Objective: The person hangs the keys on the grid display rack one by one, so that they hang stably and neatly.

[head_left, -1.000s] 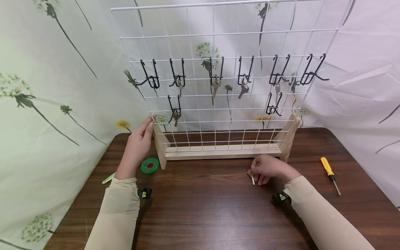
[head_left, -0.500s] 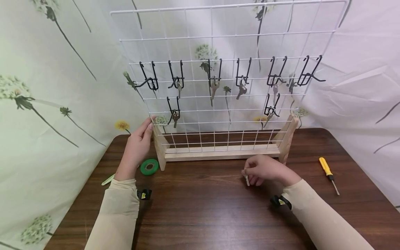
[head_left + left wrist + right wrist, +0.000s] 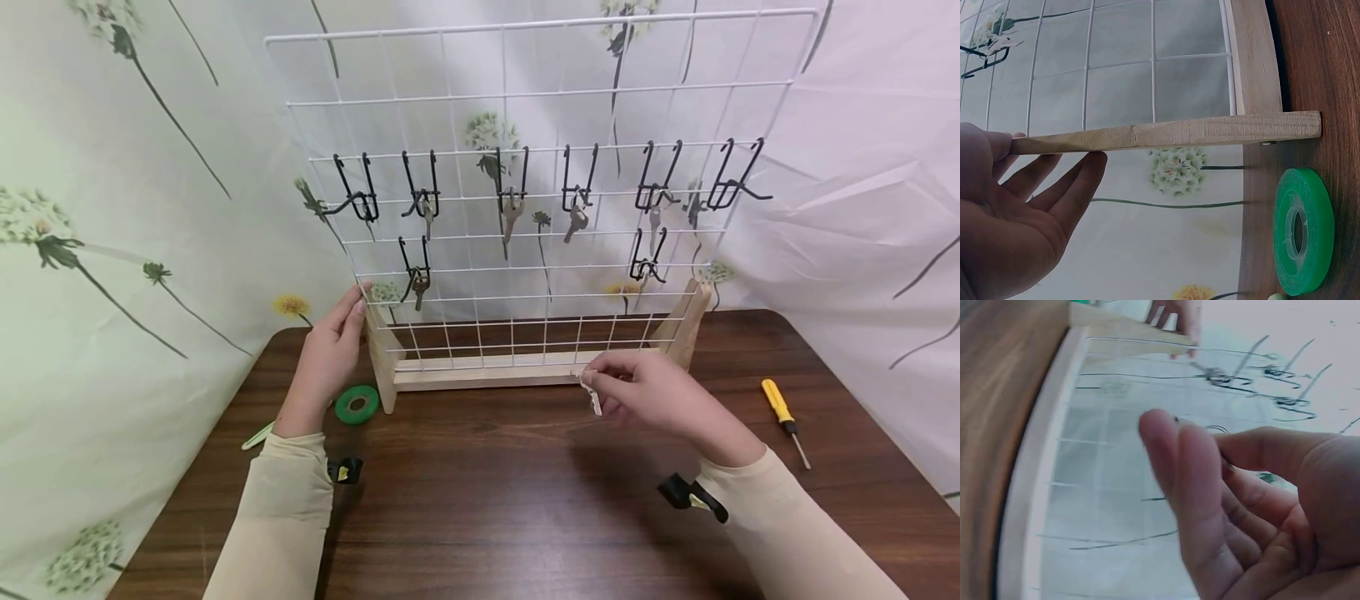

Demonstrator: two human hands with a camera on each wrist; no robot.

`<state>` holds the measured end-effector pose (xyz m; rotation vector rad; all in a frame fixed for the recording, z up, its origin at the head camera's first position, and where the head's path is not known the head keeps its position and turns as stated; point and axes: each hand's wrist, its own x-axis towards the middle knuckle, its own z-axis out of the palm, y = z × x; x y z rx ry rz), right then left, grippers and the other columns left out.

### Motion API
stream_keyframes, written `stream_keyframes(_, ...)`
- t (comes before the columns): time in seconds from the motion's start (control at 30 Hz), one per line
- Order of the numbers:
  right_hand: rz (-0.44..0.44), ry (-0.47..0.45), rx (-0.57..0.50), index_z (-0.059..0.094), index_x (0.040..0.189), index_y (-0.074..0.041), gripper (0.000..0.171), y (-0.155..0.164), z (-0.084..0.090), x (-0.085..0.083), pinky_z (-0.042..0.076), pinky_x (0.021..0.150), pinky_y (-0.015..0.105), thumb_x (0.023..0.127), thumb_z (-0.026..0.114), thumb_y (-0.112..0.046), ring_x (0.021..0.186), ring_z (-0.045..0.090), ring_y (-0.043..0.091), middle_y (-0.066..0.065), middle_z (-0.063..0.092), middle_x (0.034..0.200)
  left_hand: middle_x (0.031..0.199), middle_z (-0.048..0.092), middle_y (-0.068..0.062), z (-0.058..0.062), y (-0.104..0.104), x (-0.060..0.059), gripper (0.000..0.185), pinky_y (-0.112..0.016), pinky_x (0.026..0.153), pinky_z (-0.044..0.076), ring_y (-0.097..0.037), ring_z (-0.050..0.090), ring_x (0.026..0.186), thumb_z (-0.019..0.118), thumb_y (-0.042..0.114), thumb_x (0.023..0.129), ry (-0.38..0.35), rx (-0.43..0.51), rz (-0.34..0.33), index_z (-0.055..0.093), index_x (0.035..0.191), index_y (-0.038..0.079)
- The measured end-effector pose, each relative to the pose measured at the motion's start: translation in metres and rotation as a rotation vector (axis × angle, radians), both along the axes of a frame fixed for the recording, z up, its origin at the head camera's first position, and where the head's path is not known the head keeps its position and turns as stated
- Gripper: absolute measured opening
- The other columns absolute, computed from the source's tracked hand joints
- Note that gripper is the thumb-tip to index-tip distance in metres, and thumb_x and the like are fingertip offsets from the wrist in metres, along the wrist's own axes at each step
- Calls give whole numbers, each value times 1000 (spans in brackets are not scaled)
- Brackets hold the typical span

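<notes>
A: We log the wire grid rack (image 3: pixel 525 167) upright on its wooden base (image 3: pixel 487 372) at the back of the brown table (image 3: pixel 487 500). Eight black hooks sit on the grid. Five carry keys as far as we can see: second, third, fourth and fifth in the upper row, plus the lower left hook (image 3: pixel 415 258).

B: Agreed. We judge three free: the upper left hook (image 3: pixel 358 193), the upper right hook (image 3: pixel 738 179) and the lower right hook (image 3: pixel 647 254).

A: Left hand (image 3: pixel 330 350): fingers straight, resting against the left wooden upright (image 3: pixel 1166 132), gripping nothing.

B: Right hand (image 3: pixel 652 392): raised off the table before the base, thumb and forefinger pinching a small silver key (image 3: pixel 592 398), blade down. So we put it at past halfway; this key is not yet hung.

A: Also noted: green tape roll (image 3: pixel 357 404), yellow screwdriver (image 3: pixel 780 408).
</notes>
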<state>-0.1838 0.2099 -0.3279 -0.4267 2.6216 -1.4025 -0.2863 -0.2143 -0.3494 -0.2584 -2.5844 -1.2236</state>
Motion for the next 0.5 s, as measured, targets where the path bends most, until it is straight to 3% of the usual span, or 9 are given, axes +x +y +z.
stream_keyframes(0.2, -208, 175, -99, 74, 118, -7, 27, 6, 26, 16, 66, 62, 35, 110, 64, -31, 68, 77, 21, 6, 76, 81, 172, 39, -7, -2, -1, 0, 54, -64, 129, 32, -37, 36, 162, 36, 50, 116, -2, 2, 0, 43, 165, 29)
stream_keyframes(0.33, -347, 357, -266, 74, 119, -10, 22, 15, 40, 20, 64, 59, 31, 110, 64, -28, 66, 77, 15, -2, 76, 79, 172, 41, -8, -2, -1, -1, 54, -64, 129, 33, -37, 37, 161, 37, 50, 116, 10, 3, -1, 44, 165, 29)
stream_keyframes(0.5, -402, 492, -536, 75, 115, -7, 18, 28, 57, 19, 64, 60, 26, 107, 67, -21, 63, 77, 12, 1, 75, 78, 172, 41, -8, -2, -1, -2, 54, -65, 129, 33, -37, 38, 161, 37, 50, 116, 18, 0, -2, 44, 165, 29)
